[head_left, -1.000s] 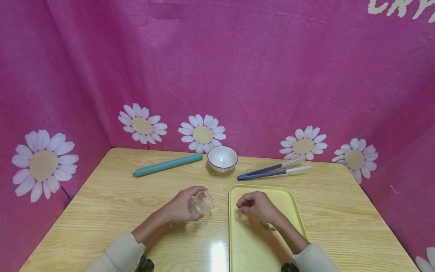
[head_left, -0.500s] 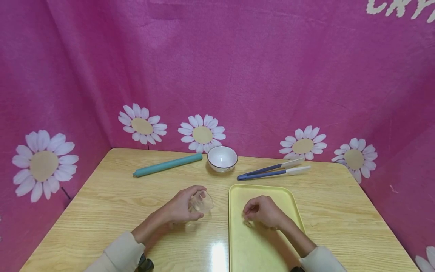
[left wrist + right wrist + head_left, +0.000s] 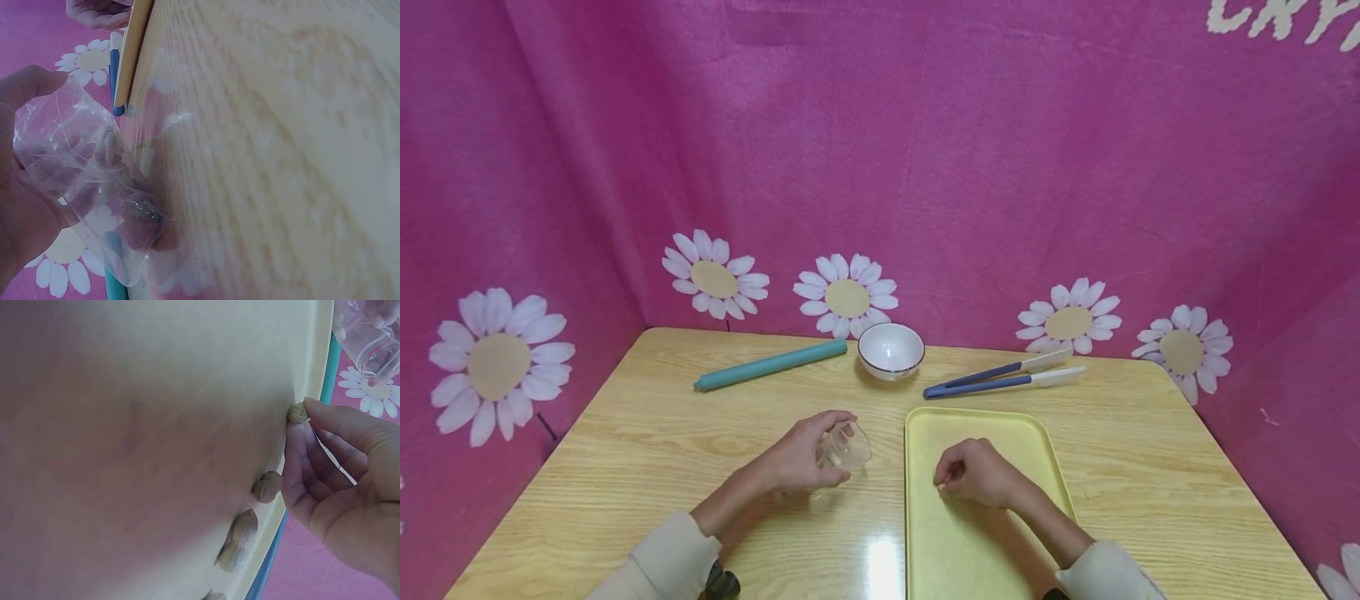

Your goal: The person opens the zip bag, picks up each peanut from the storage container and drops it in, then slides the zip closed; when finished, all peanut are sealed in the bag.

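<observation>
Pink cloth with daisies walls in three sides of a wooden tabletop (image 3: 647, 442). Left hand (image 3: 801, 457) grips a crumpled clear plastic bag (image 3: 846, 447) just off the wood, a narrow strip of bare tabletop between it and the left rim of the yellow tray (image 3: 1045, 454). Right hand (image 3: 976, 472) sits over the tray, fingers curled, pinching a small brown nut (image 3: 297, 413) at thumb and fingertip. More peanuts (image 3: 238, 539) lie on the tray just below that hand in the wrist view. Beyond both hands, near the back edge: teal rod (image 3: 771, 364), white bowl (image 3: 891, 350), blue-and-white tongs (image 3: 1004, 374). Open wood lies left of the left hand and right of the tray.
</observation>
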The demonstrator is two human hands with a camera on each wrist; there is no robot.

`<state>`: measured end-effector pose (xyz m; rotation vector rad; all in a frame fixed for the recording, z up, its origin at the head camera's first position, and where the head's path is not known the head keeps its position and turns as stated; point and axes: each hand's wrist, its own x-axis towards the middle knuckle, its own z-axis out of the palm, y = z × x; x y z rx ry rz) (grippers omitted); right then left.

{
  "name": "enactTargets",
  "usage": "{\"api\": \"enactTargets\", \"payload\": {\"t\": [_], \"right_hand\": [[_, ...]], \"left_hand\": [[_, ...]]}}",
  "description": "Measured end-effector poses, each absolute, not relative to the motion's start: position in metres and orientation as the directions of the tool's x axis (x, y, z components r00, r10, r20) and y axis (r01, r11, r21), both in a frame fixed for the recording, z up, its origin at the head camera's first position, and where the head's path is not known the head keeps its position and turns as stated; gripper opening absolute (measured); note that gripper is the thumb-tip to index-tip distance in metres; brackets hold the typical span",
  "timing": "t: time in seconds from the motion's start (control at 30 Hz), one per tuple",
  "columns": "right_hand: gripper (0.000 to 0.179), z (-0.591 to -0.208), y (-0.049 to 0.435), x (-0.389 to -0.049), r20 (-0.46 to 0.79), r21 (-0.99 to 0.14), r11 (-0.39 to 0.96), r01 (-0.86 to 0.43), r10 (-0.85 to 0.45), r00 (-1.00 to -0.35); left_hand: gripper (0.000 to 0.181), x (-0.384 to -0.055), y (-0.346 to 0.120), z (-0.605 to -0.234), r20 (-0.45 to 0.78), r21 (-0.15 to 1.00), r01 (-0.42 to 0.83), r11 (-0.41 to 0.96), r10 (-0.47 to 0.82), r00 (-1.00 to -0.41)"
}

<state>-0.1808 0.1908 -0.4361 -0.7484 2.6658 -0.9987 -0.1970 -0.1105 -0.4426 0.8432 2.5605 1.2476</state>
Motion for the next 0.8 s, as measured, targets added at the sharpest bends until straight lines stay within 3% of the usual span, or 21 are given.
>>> {"api": "enactTargets", "payload": {"t": [0.43,0.8], "right_hand": [[0.01,-0.425,0.184,-0.187,0.051,-0.672,0.631,-0.388,-0.483,-0.874],[0.007,-0.418,0.15,-0.197,0.161,-0.767,0.498,-0.404,-0.46,-0.873]], "left_hand": [[0.072,-0.197,-0.111,-0.441,0.087,0.771,0.409,0.489,0.555,-0.827],[0.072,-0.198,-0.111,-0.441,0.081,0.773,0.4,0.492,0.549,-0.832]]}}
